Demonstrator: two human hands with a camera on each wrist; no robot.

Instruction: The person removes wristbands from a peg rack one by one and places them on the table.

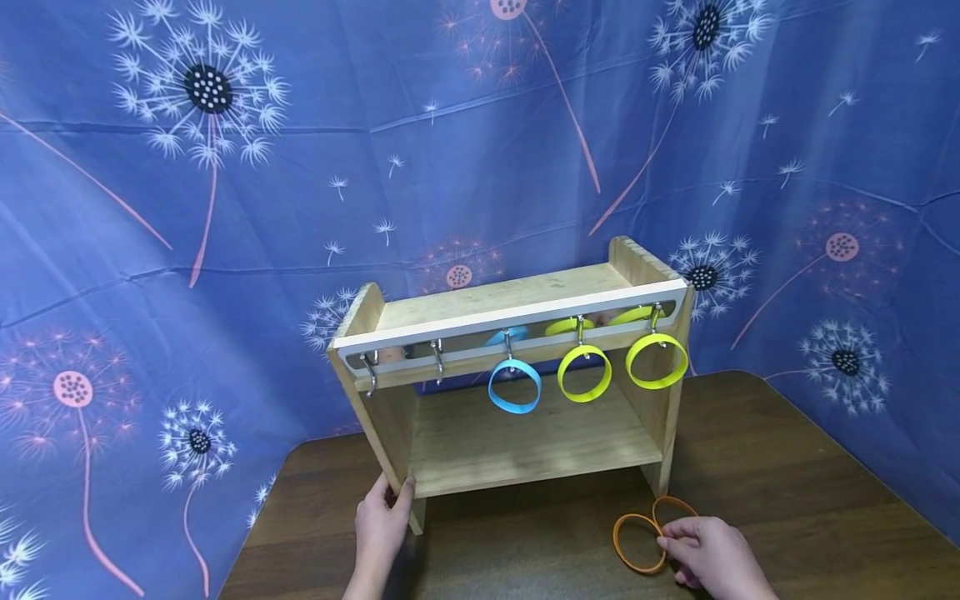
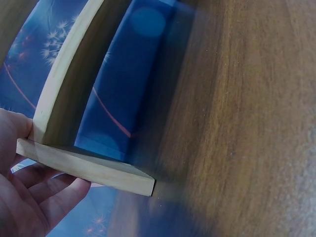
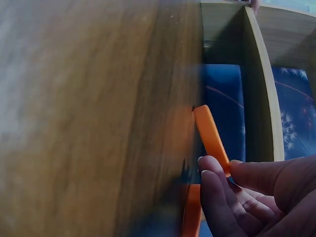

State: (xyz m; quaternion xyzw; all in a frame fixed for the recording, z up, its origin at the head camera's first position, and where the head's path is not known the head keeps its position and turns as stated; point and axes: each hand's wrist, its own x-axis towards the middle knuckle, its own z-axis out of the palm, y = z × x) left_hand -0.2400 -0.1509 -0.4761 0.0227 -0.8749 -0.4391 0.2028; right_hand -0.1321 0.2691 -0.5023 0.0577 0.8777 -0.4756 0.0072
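My left hand (image 1: 381, 521) grips the lower left corner of a small wooden shelf (image 1: 540, 429), thumb on the upper face and fingers around the side panel (image 2: 94, 170). My right hand (image 1: 712, 554) pinches an orange ring (image 3: 212, 133) between thumb and fingertips, at the front right of the shelf. That ring stands tilted, one edge close to the tabletop. Beside it is a second orange ring (image 1: 675, 500), partly hidden behind the hand. From hooks on the shelf's front rail hang a blue ring (image 1: 514, 408) and two yellow rings (image 1: 585, 398).
Two bare hooks (image 1: 438, 362) are at the rail's left end. The shelf stands on a dark brown wooden table (image 1: 757, 467). A blue dandelion-print cloth (image 1: 510, 150) hangs behind and around the table.
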